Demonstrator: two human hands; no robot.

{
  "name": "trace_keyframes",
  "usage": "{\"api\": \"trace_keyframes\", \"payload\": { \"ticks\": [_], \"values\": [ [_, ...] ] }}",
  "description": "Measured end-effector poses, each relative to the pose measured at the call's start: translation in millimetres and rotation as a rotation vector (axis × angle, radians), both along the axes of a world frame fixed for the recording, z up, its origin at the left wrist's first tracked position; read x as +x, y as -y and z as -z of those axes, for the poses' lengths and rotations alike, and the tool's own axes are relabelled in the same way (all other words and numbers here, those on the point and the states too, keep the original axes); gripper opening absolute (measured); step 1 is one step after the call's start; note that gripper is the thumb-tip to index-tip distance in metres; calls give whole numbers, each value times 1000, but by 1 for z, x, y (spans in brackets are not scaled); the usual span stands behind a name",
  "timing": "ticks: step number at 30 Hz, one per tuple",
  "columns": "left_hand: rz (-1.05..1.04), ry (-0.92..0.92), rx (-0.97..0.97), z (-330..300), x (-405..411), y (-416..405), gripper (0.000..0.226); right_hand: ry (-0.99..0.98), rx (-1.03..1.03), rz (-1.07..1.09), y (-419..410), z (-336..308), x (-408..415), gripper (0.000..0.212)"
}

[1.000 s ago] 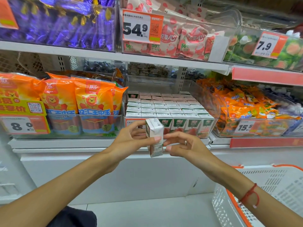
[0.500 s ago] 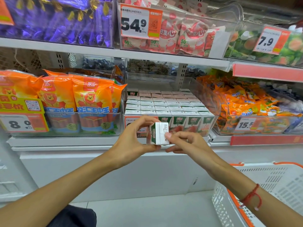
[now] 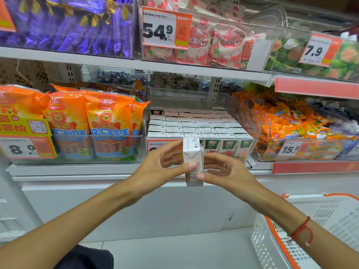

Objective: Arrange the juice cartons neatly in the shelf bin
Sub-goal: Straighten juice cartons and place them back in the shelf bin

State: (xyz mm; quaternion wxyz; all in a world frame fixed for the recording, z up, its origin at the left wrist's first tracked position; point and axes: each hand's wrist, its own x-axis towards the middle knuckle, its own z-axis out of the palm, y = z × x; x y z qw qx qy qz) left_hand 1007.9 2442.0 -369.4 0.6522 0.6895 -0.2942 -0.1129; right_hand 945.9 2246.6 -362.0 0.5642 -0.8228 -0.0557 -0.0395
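A small white juice carton (image 3: pixel 192 152) stands upright in the air just in front of the shelf edge, its white top toward me. My left hand (image 3: pixel 161 166) grips it from the left, thumb across its front. My right hand (image 3: pixel 223 171) pinches its lower right side with thumb and fingers. Behind it is the clear shelf bin (image 3: pixel 250 123), packed with several tidy rows of juice cartons (image 3: pixel 196 125) showing white tops and green-and-red fronts.
Orange sausage packs (image 3: pixel 104 121) fill the bin to the left and orange snack bags (image 3: pixel 287 125) the bin to the right. A shelf (image 3: pixel 136 64) overhangs above. A white basket with orange trim (image 3: pixel 322 226) sits at lower right.
The carton has been turned between both hands from lying sideways to upright and sits slightly higher, nearer the bin front. Both hands stay on it.
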Motion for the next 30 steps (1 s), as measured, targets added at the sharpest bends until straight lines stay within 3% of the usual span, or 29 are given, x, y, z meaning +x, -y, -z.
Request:
{"api": "trace_keyframes", "payload": {
  "ticks": [4, 7, 9, 11, 14, 19, 23, 27, 30],
  "values": [
    [-90, -67, -52, 3, -4, 4, 36, 38, 47, 142, -10, 1, 2, 45],
    [-211, -142, -85, 8, -5, 10, 14, 111, -43, 333, -20, 7, 7, 41],
    [-241, -180, -88, 10, -5, 12, 14, 131, -145, 368, -24, 11, 11, 45],
    [-236, -201, -81, 9, -3, 9, 18, 65, -156, 324, -21, 10, 13, 47],
    [-173, -242, -47, 3, 3, 0, 30, -144, 39, 142, -8, 4, 11, 46],
    [-66, -269, -15, -1, 7, -6, 21, -290, 200, -108, -5, 6, 6, 36],
    [-189, -258, -18, 4, 8, -2, 25, -170, 137, 84, -14, 9, 7, 26],
    [-156, -219, -3, 7, 5, 6, 9, 75, -136, 301, -27, 11, 7, 38],
    [-143, -146, 8, 6, 4, 9, 15, 259, -361, 345, -39, 13, 3, 42]
  ]
}}
